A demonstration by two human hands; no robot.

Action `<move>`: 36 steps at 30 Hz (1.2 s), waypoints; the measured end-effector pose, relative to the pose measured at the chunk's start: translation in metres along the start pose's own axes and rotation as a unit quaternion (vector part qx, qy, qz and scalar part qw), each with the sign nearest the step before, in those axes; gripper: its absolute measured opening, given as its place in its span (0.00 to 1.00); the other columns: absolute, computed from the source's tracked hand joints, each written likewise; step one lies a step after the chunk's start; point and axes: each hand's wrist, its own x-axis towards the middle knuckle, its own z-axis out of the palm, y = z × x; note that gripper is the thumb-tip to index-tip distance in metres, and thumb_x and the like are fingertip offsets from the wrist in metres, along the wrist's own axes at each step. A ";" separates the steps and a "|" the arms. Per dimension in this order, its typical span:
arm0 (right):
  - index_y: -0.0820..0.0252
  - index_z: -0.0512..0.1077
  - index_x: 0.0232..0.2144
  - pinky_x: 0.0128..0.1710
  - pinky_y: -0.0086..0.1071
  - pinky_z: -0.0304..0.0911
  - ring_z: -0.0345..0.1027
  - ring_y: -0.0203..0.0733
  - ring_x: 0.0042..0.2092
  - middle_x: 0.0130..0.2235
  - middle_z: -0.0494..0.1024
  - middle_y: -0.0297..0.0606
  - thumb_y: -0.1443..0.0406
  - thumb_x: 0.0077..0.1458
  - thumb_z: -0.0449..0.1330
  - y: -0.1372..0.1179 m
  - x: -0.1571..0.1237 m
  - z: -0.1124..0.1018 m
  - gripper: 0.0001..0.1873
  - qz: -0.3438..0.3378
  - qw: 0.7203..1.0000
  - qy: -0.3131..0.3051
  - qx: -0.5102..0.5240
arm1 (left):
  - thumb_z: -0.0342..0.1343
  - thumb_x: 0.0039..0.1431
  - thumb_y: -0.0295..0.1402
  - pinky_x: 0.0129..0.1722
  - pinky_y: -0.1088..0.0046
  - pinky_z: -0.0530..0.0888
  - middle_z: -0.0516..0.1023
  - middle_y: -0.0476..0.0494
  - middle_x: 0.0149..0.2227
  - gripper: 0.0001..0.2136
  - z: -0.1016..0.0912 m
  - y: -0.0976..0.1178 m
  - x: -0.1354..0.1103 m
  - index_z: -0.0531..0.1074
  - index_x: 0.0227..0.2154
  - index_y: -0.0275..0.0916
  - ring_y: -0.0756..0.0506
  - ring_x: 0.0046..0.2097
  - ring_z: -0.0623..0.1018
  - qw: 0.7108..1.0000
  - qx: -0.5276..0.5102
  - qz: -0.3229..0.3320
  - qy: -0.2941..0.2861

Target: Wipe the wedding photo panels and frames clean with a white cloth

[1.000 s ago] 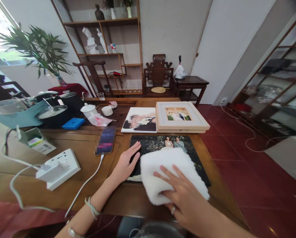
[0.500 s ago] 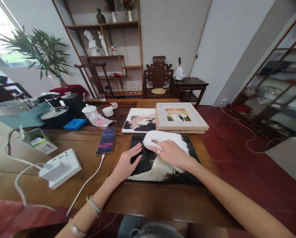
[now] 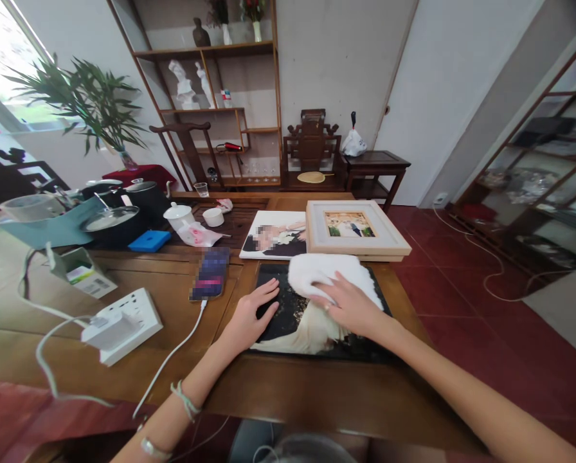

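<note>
A dark glossy photo panel (image 3: 288, 321) with a pale dress in its picture lies flat near the table's front edge. My right hand (image 3: 348, 302) grips a white cloth (image 3: 339, 273) and presses it onto the panel's upper right part, which the cloth hides. My left hand (image 3: 256, 315) rests at the panel's left edge, fingers stretched and thumb apart, holding nothing. Just behind the panel lie a white-edged photo print (image 3: 273, 235) and a light wooden picture frame (image 3: 358, 247) with a small photo in it.
On the wooden table (image 3: 288, 386) to the left are a white power strip (image 3: 128, 325), a phone (image 3: 211, 273) on a charging cable, a small open box (image 3: 83, 273) and a blue block (image 3: 149, 241). Behind them stand a lidded white cup (image 3: 178, 215) and a dark kettle (image 3: 146, 202).
My right hand and the white cloth have shifted slightly right over the panel. My left hand stays at the panel's left edge. The whole view has moved a little.
</note>
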 end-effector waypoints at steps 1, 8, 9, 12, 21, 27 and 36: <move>0.59 0.69 0.51 0.59 0.52 0.47 0.53 0.52 0.61 0.55 0.70 0.42 0.63 0.63 0.46 0.013 -0.012 -0.002 0.18 0.008 1.000 0.002 -0.006 | 0.51 0.60 0.32 0.57 0.58 0.67 0.73 0.37 0.54 0.14 0.001 -0.001 0.000 0.74 0.46 0.36 0.41 0.57 0.70 1.000 -0.001 0.001 0.002; 0.59 0.74 0.41 0.61 0.57 0.41 0.45 0.52 0.64 0.61 0.61 0.46 0.70 0.55 0.51 0.051 -0.068 -0.008 0.14 -0.060 0.994 0.004 -0.095 | 0.51 0.60 0.32 0.56 0.57 0.68 0.73 0.37 0.53 0.12 0.002 0.000 0.000 0.76 0.42 0.36 0.40 0.56 0.71 1.000 0.002 0.008 0.016; 0.59 0.74 0.41 0.61 0.59 0.40 0.43 0.53 0.65 0.61 0.60 0.45 0.72 0.54 0.51 0.042 -0.074 -0.006 0.15 -0.066 0.993 0.001 -0.096 | 0.51 0.60 0.33 0.56 0.57 0.68 0.73 0.36 0.54 0.12 0.001 0.000 0.000 0.76 0.42 0.36 0.40 0.56 0.71 1.000 0.004 0.005 0.015; 0.57 0.75 0.38 0.60 0.63 0.38 0.37 0.55 0.65 0.63 0.57 0.41 0.74 0.49 0.53 0.003 -0.093 0.001 0.17 -0.086 0.993 -0.028 -0.082 | 0.49 0.61 0.33 0.56 0.58 0.68 0.72 0.36 0.54 0.13 0.001 0.002 0.001 0.76 0.42 0.35 0.40 0.55 0.72 1.000 0.010 -0.002 0.013; 0.55 0.74 0.41 0.61 0.57 0.44 0.47 0.51 0.64 0.61 0.61 0.42 0.72 0.50 0.53 -0.001 -0.096 0.000 0.17 -0.064 0.996 -0.021 -0.056 | 0.52 0.59 0.33 0.56 0.57 0.68 0.71 0.35 0.55 0.14 0.001 0.000 0.002 0.74 0.45 0.35 0.40 0.57 0.70 0.999 0.029 0.021 -0.005; 0.59 0.72 0.46 0.59 0.55 0.49 0.53 0.51 0.61 0.54 0.71 0.47 0.70 0.57 0.49 0.052 -0.053 -0.007 0.18 0.018 0.989 0.035 -0.140 | 0.51 0.60 0.33 0.57 0.57 0.67 0.71 0.34 0.55 0.14 0.002 -0.001 0.002 0.74 0.45 0.34 0.40 0.58 0.69 0.999 0.032 0.023 -0.006; 0.58 0.75 0.37 0.59 0.64 0.40 0.38 0.58 0.65 0.63 0.57 0.42 0.74 0.48 0.53 -0.009 -0.098 0.005 0.16 -0.067 0.991 -0.021 -0.111 | 0.52 0.60 0.33 0.56 0.58 0.68 0.72 0.34 0.54 0.14 0.004 -0.002 0.002 0.75 0.45 0.34 0.40 0.57 0.70 1.000 0.023 0.017 0.007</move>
